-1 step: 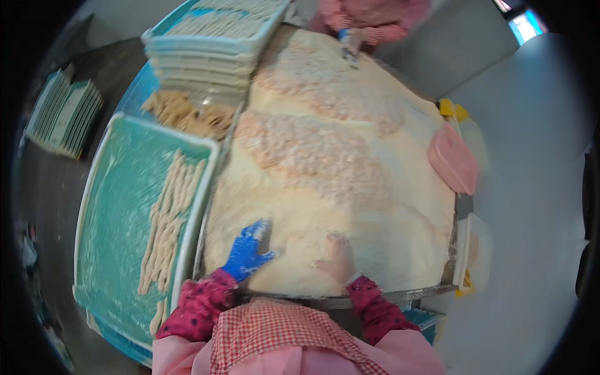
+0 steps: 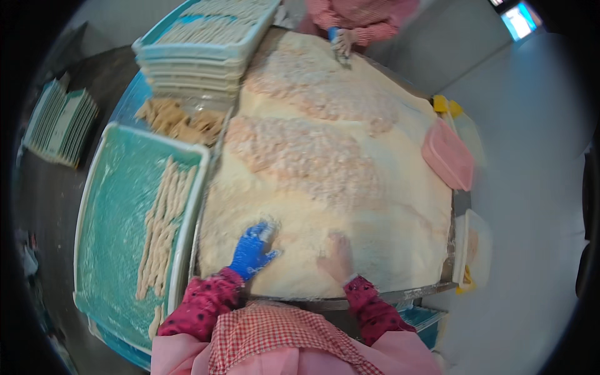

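My left hand (image 2: 251,250), in a blue glove dusted white, rests on the near part of a thick bed of pale yellow flour-like powder (image 2: 219,234). Its thumb stands away from the fingers. To its right my right hand (image 2: 338,257) lies low in the same powder, fingers apart and blurred; its fingertips are partly covered. I make out nothing held in either. Beyond both hands a long heap of small pale-pink floured pieces (image 2: 306,153) crosses the powder. Left of the table, long floured strips (image 2: 164,231) lie side by side in a green tray (image 2: 112,219).
Stacked trays (image 2: 190,69) with more strips stand at the far left, beside brown lumps (image 2: 178,122) in a clear container. A pink basin (image 2: 447,156) sits on the right edge. Across the table a co-worker's hand (image 2: 342,45) touches the powder. A metal rim (image 2: 387,296) borders my side.
The whole view has shifted slightly, with the table's far part appearing a little further left. My hands stay at nearly the same spot in the powder, the right one more blurred.
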{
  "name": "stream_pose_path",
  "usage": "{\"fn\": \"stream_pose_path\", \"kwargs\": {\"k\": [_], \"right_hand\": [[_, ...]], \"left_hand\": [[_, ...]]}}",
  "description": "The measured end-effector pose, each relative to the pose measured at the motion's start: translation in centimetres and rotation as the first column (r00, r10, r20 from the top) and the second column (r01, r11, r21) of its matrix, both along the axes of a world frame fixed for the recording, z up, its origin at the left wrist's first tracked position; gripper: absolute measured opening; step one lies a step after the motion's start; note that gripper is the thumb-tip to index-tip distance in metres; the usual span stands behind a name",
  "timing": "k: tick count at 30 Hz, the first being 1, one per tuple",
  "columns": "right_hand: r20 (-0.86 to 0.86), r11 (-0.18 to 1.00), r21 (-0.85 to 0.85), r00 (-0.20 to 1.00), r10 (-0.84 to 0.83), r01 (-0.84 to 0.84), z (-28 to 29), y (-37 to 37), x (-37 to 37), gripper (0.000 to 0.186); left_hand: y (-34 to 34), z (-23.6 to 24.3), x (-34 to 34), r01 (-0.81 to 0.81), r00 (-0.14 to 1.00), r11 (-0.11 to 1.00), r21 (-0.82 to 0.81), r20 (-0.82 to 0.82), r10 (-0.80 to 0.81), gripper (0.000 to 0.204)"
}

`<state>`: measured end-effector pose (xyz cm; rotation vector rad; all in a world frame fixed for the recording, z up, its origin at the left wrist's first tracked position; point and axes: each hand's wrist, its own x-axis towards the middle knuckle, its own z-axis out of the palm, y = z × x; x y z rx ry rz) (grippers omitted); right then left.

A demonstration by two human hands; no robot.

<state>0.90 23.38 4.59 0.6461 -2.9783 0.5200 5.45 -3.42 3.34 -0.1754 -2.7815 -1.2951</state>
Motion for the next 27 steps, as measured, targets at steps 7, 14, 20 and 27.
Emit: {"fn": "stream_pose_path", "kwargs": {"k": [7, 14, 20, 27], "right_hand": [[0.394, 0.592, -0.472, 0.757, -0.522, 0.654, -3.0, 4.9, -8.2, 0.024], [0.267, 0.873, -0.462, 0.963, -0.032, 0.157, -1.7, 0.3, -3.2, 0.018], [0.366, 0.776, -0.469, 0.892, -0.265, 0.422, -2.4, 6.2, -3.0, 0.021], [0.740, 0.486, -0.618, 0.666, 0.092, 0.619, 3.1, 2.9, -2.8, 0.028]], "left_hand": [[10.0, -0.1, -2.3, 0.340, 0.927, 0.936, -0.092, -0.133, -0.350, 0.037], [6.3, -2.1, -2.3, -0.289, 0.948, 0.947, -0.141, -0.181, 0.262, 0.036], [7.6, -1.0, -2.9, -0.113, 0.994, 0.994, -0.006, -0.013, 0.113, 0.043], [7.9, 1.9, -4.5, -0.431, 0.829, 0.753, 0.497, 0.548, 0.113, 0.030]]}}
